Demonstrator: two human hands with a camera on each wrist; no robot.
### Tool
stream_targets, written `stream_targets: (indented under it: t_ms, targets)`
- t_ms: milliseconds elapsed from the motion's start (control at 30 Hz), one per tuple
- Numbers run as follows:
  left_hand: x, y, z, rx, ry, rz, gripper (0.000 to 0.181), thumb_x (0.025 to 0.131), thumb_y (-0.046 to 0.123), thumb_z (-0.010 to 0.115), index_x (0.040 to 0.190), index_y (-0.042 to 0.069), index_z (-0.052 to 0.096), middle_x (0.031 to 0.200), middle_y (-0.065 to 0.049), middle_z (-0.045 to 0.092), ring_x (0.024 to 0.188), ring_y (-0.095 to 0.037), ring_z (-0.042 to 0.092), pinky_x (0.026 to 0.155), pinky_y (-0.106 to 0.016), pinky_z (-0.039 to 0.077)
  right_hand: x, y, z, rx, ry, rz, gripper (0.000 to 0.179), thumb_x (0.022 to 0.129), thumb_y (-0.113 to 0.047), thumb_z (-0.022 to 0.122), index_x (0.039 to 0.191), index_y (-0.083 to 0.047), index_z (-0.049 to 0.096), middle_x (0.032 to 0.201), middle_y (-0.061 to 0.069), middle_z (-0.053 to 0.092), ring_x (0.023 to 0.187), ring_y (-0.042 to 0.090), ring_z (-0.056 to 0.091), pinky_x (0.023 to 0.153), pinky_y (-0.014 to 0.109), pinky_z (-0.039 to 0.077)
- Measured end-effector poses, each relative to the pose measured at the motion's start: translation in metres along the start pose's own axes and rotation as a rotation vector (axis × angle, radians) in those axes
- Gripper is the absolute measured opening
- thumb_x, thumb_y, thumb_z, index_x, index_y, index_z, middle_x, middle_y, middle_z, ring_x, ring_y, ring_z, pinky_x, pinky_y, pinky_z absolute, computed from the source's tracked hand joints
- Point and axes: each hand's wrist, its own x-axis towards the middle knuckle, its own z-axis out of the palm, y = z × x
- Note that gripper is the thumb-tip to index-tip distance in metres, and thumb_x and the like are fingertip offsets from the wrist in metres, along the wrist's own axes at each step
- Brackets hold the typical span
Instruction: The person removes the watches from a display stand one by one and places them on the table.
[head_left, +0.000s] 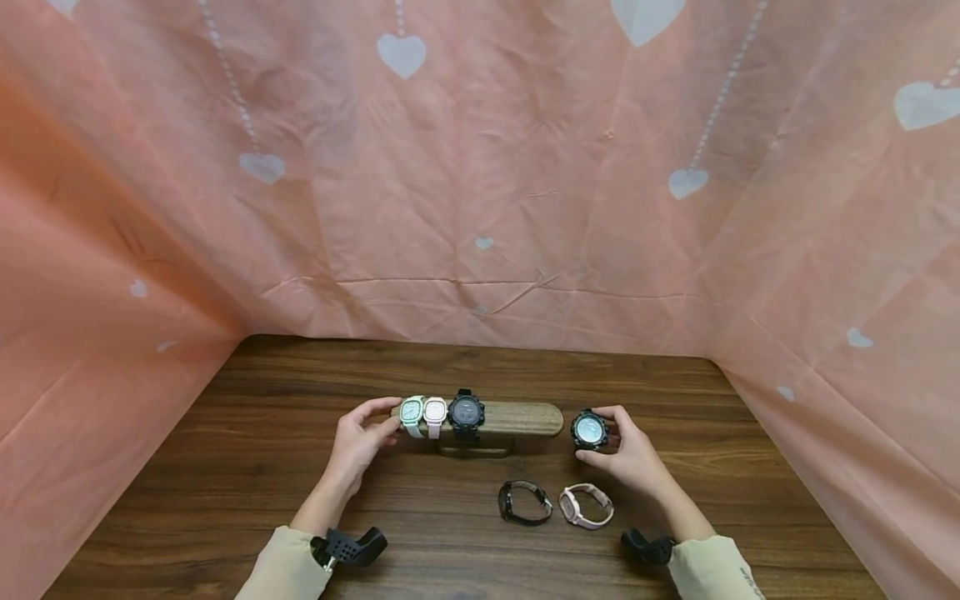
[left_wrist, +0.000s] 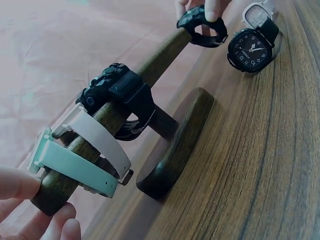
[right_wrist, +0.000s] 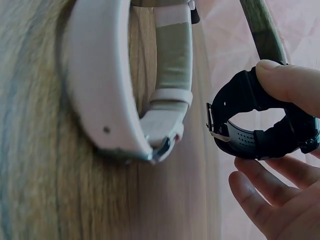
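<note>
My left hand grips the left end of a wooden watch stand's bar, thumb and fingers on opposite sides of the tip. Strapped around that bar, from the left, are a mint-green watch, a pale pink watch and a chunky black watch. Off the bar's right end, my right hand pinches another black watch by its sides, face up. Its strap is buckled into a loop, and in the right wrist view the bar's end shows just behind it.
In front of the stand, a black watch and a pale pink watch lie on their sides on the wooden table, straps closed. The stand's base rests on the table. A pink heart-print curtain surrounds the back and sides.
</note>
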Motion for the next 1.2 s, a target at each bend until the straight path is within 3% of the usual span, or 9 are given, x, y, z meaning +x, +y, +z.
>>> stream_targets:
  t_ms: [267,600,933,1200]
  targets:
    - [-0.002,0.003,0.001,-0.004,-0.004,-0.005,0.032,0.084,0.000,0.065,0.116,0.003,0.063,0.115,-0.016,0.056,0.078,-0.025,0.063,0.069,-0.035,0.054,-0.008,0.009,-0.009,-0.029,-0.001,-0.076,0.063,0.070,-0.018,0.082,0.122,-0.006,0.050,0.113,0.015,0.057,0.096,0.032,0.057,0.078,0.046,0.049]
    - [-0.001,0.001,-0.001,0.007,0.008,0.008,0.030,0.084,-0.001,0.064,0.113,0.003,0.064,0.113,-0.015,0.057,0.080,-0.029,0.063,0.068,-0.035,0.055,-0.020,0.015,-0.025,-0.133,0.020,-0.133,0.062,0.069,-0.020,0.083,0.123,-0.011,0.052,0.108,0.008,0.057,0.091,0.026,0.055,0.075,0.045,0.048]
    - [-0.001,-0.001,-0.001,0.001,0.012,0.008,0.030,0.084,-0.001,0.064,0.113,0.002,0.064,0.113,-0.015,0.057,0.080,-0.029,0.064,0.066,-0.032,0.054,-0.035,0.022,-0.032,-0.240,0.040,-0.258,0.063,0.065,-0.019,0.085,0.120,-0.008,0.056,0.110,0.005,0.056,0.091,0.012,0.051,0.072,0.038,0.049]
    - [-0.002,0.000,-0.001,-0.014,0.006,0.001,0.031,0.084,0.001,0.065,0.115,0.002,0.063,0.116,-0.015,0.056,0.079,-0.028,0.063,0.067,-0.033,0.054,-0.048,0.023,-0.042,-0.330,0.028,-0.272,0.065,0.064,-0.025,0.086,0.120,-0.011,0.058,0.111,0.004,0.056,0.094,0.017,0.052,0.072,0.038,0.049]
